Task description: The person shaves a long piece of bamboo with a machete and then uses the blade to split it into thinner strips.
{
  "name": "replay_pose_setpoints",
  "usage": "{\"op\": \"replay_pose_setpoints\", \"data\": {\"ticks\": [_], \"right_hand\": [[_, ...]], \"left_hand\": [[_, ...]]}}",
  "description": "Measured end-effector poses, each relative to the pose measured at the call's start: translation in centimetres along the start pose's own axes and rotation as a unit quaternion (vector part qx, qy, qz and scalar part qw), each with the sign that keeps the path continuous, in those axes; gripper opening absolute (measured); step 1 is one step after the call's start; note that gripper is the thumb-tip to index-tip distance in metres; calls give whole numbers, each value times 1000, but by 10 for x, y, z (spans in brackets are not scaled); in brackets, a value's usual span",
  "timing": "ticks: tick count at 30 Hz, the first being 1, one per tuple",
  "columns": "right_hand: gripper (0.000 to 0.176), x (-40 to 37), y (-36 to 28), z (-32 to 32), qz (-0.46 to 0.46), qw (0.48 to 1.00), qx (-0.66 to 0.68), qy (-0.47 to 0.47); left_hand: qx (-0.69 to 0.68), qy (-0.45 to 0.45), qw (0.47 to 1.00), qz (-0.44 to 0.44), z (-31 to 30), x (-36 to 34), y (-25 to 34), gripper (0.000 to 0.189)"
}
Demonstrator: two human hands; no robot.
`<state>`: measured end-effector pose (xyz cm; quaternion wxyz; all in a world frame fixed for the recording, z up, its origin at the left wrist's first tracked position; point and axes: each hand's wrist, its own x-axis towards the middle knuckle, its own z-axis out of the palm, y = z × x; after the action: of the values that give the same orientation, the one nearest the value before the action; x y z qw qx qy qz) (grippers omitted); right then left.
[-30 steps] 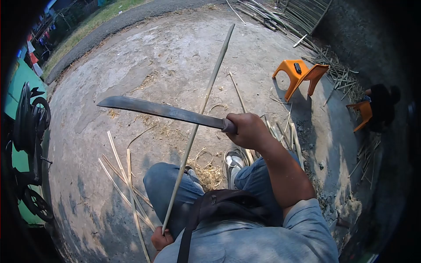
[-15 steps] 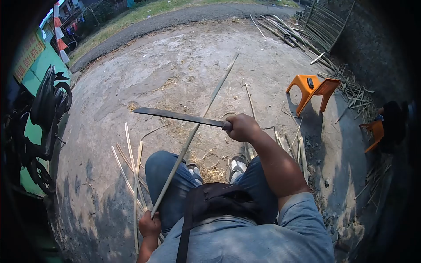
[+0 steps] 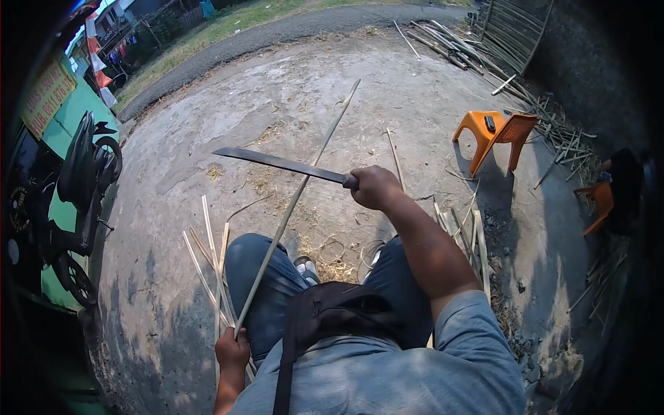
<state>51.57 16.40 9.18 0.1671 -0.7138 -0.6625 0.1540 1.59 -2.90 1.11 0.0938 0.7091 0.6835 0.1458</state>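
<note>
My right hand is wrapped round the handle of a long machete, whose blade points left. The blade crosses a long thin bamboo strip about mid-length; whether they touch I cannot tell. At the lower left my left hand grips the near end of that strip, which slants up and away over my left knee. Several split bamboo strips lie beside my left leg, close to the left hand.
More strips lie by my right leg. An orange chair with a small dark object on it stands at the right. Bamboo piles line the right wall. A motorcycle is at the left, and a person in dark clothes sits at the far right.
The machete and my right hand have moved slightly up and left. The far end of the bamboo strip has shifted a little left. The view has shifted slightly.
</note>
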Motion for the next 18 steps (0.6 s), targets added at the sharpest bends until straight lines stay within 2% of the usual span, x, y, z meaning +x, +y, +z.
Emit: {"op": "replay_pose_setpoints", "data": {"ticks": [4,8,11,16,18], "right_hand": [[17,-2,-7,-19,-39,998,-48,4],[16,-14,-34,-41,-71,990,-77,-96],[15,-6,-14,-3,-113,986,-105,-61],[11,10,-9,13,-109,990,-82,-18],[12,14,-7,9,-70,996,-52,15]], "left_hand": [[-7,21,1000,12,7,0,-3,53],[-1,11,1000,12,12,4,-5,52],[7,25,999,24,19,10,-12,53],[-4,16,1000,21,24,10,-20,53],[4,20,1000,14,25,10,-21,53]]}}
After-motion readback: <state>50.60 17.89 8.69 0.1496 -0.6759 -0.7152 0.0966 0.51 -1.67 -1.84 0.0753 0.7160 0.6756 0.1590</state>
